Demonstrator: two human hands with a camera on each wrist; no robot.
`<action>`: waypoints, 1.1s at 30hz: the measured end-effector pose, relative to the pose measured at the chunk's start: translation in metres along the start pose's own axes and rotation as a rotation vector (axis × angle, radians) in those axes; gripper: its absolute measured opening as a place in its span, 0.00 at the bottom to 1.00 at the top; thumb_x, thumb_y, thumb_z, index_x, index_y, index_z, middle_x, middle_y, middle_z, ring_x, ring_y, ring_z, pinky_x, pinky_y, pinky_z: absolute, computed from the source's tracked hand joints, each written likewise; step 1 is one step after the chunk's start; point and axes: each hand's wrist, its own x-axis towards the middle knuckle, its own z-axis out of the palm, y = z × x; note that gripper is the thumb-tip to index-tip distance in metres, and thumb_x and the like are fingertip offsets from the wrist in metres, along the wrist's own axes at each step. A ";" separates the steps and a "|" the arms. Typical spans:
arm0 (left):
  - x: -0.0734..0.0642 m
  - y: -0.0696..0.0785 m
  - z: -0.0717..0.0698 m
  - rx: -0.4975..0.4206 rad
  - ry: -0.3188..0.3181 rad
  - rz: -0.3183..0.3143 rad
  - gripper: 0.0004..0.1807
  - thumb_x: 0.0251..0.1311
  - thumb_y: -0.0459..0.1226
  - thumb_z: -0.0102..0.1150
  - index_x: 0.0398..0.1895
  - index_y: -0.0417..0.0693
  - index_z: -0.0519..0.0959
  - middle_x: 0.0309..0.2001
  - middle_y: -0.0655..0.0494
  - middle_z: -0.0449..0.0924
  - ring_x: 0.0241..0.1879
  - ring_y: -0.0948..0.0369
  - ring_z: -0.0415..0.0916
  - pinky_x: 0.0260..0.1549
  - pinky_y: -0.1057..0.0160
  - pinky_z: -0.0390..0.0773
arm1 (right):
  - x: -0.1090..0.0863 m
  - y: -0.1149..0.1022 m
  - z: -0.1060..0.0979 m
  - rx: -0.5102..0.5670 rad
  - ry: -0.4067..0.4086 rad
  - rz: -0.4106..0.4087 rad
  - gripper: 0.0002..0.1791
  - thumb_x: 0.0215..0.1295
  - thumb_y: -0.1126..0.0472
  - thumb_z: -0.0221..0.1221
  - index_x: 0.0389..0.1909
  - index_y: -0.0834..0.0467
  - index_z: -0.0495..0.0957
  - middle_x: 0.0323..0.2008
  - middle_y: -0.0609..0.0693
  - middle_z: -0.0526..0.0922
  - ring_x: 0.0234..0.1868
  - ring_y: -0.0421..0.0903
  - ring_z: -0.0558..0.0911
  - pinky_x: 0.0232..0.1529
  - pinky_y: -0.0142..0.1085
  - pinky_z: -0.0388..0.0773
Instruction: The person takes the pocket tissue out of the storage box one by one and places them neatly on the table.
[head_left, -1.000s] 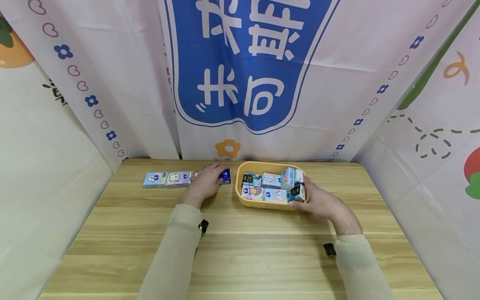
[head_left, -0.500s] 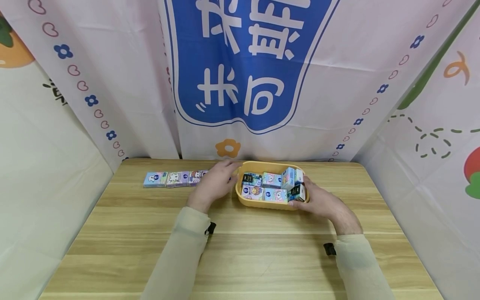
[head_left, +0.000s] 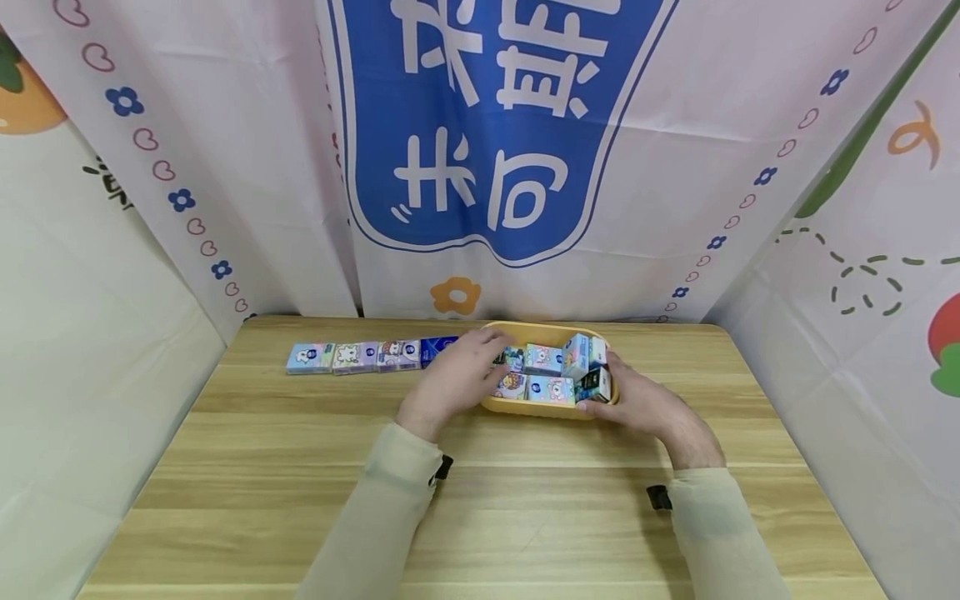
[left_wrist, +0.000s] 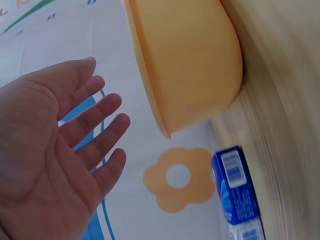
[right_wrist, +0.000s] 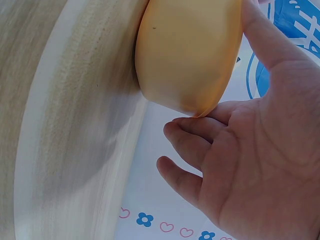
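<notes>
My left hand [head_left: 461,375] hovers over the left end of a yellow basket [head_left: 543,411], fingers spread and slightly bent with nothing in them. In the left wrist view, its palm [left_wrist: 35,150] is bare and apart from the basket wall [left_wrist: 185,65]. My right hand [head_left: 648,404] grips the basket's right end, thumb at the front and fingers at the rim, as the right wrist view shows too. Inside the basket are several small printed packs that look like pocket tissues, among them a pastel one [head_left: 551,390] and a black-and-blue one [head_left: 595,386]. One light-blue pack [head_left: 576,357] stands upright.
Left of the basket, a row of similar packs lies on the wooden table [head_left: 525,517]: a light-blue one [head_left: 310,358], a lilac one [head_left: 356,357], a printed one [head_left: 399,355] and a dark-blue one [head_left: 437,348]. A white printed curtain [head_left: 637,208] hangs behind.
My left hand has moved right, from the dark-blue pack at the row's end to over the basket, uncovering part of the row. My right hand and the basket stay where they were.
</notes>
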 end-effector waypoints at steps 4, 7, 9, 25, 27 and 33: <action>0.002 0.009 0.005 0.011 -0.023 0.044 0.28 0.88 0.43 0.67 0.84 0.46 0.79 0.82 0.45 0.82 0.81 0.45 0.81 0.85 0.43 0.81 | 0.000 -0.001 0.000 0.001 0.004 -0.004 0.76 0.77 0.23 0.68 0.97 0.65 0.35 0.94 0.75 0.51 0.91 0.79 0.62 0.91 0.76 0.64; 0.003 0.016 0.010 0.006 -0.043 0.070 0.28 0.89 0.43 0.66 0.84 0.46 0.79 0.83 0.43 0.81 0.82 0.44 0.80 0.87 0.42 0.80 | 0.000 -0.001 0.001 0.012 0.005 -0.008 0.75 0.78 0.24 0.69 0.97 0.65 0.35 0.94 0.75 0.52 0.91 0.79 0.64 0.90 0.76 0.65; 0.004 0.020 0.015 0.008 -0.058 0.082 0.27 0.89 0.43 0.65 0.84 0.46 0.79 0.83 0.44 0.81 0.82 0.45 0.80 0.87 0.43 0.80 | 0.000 -0.001 0.001 0.013 0.005 -0.008 0.75 0.78 0.25 0.69 0.97 0.66 0.35 0.94 0.75 0.53 0.90 0.79 0.64 0.90 0.76 0.66; 0.013 0.052 0.059 0.088 -0.126 0.038 0.32 0.97 0.56 0.45 0.90 0.52 0.73 0.86 0.52 0.79 0.86 0.51 0.77 0.90 0.48 0.75 | 0.000 0.000 0.001 0.017 0.019 -0.063 0.73 0.79 0.28 0.70 0.97 0.68 0.37 0.92 0.77 0.58 0.86 0.76 0.74 0.85 0.74 0.74; 0.013 0.054 0.063 0.098 -0.127 0.030 0.32 0.97 0.55 0.43 0.91 0.52 0.73 0.86 0.52 0.79 0.87 0.52 0.76 0.91 0.49 0.74 | 0.001 0.000 0.002 0.021 0.020 -0.073 0.73 0.79 0.28 0.71 0.97 0.68 0.37 0.91 0.77 0.59 0.85 0.75 0.75 0.85 0.73 0.75; 0.013 0.056 0.066 0.111 -0.103 0.026 0.31 0.97 0.54 0.44 0.90 0.51 0.74 0.84 0.51 0.81 0.85 0.51 0.78 0.90 0.49 0.75 | 0.002 0.000 0.001 0.020 0.015 -0.060 0.73 0.79 0.28 0.70 0.97 0.67 0.36 0.91 0.77 0.58 0.85 0.76 0.75 0.85 0.74 0.75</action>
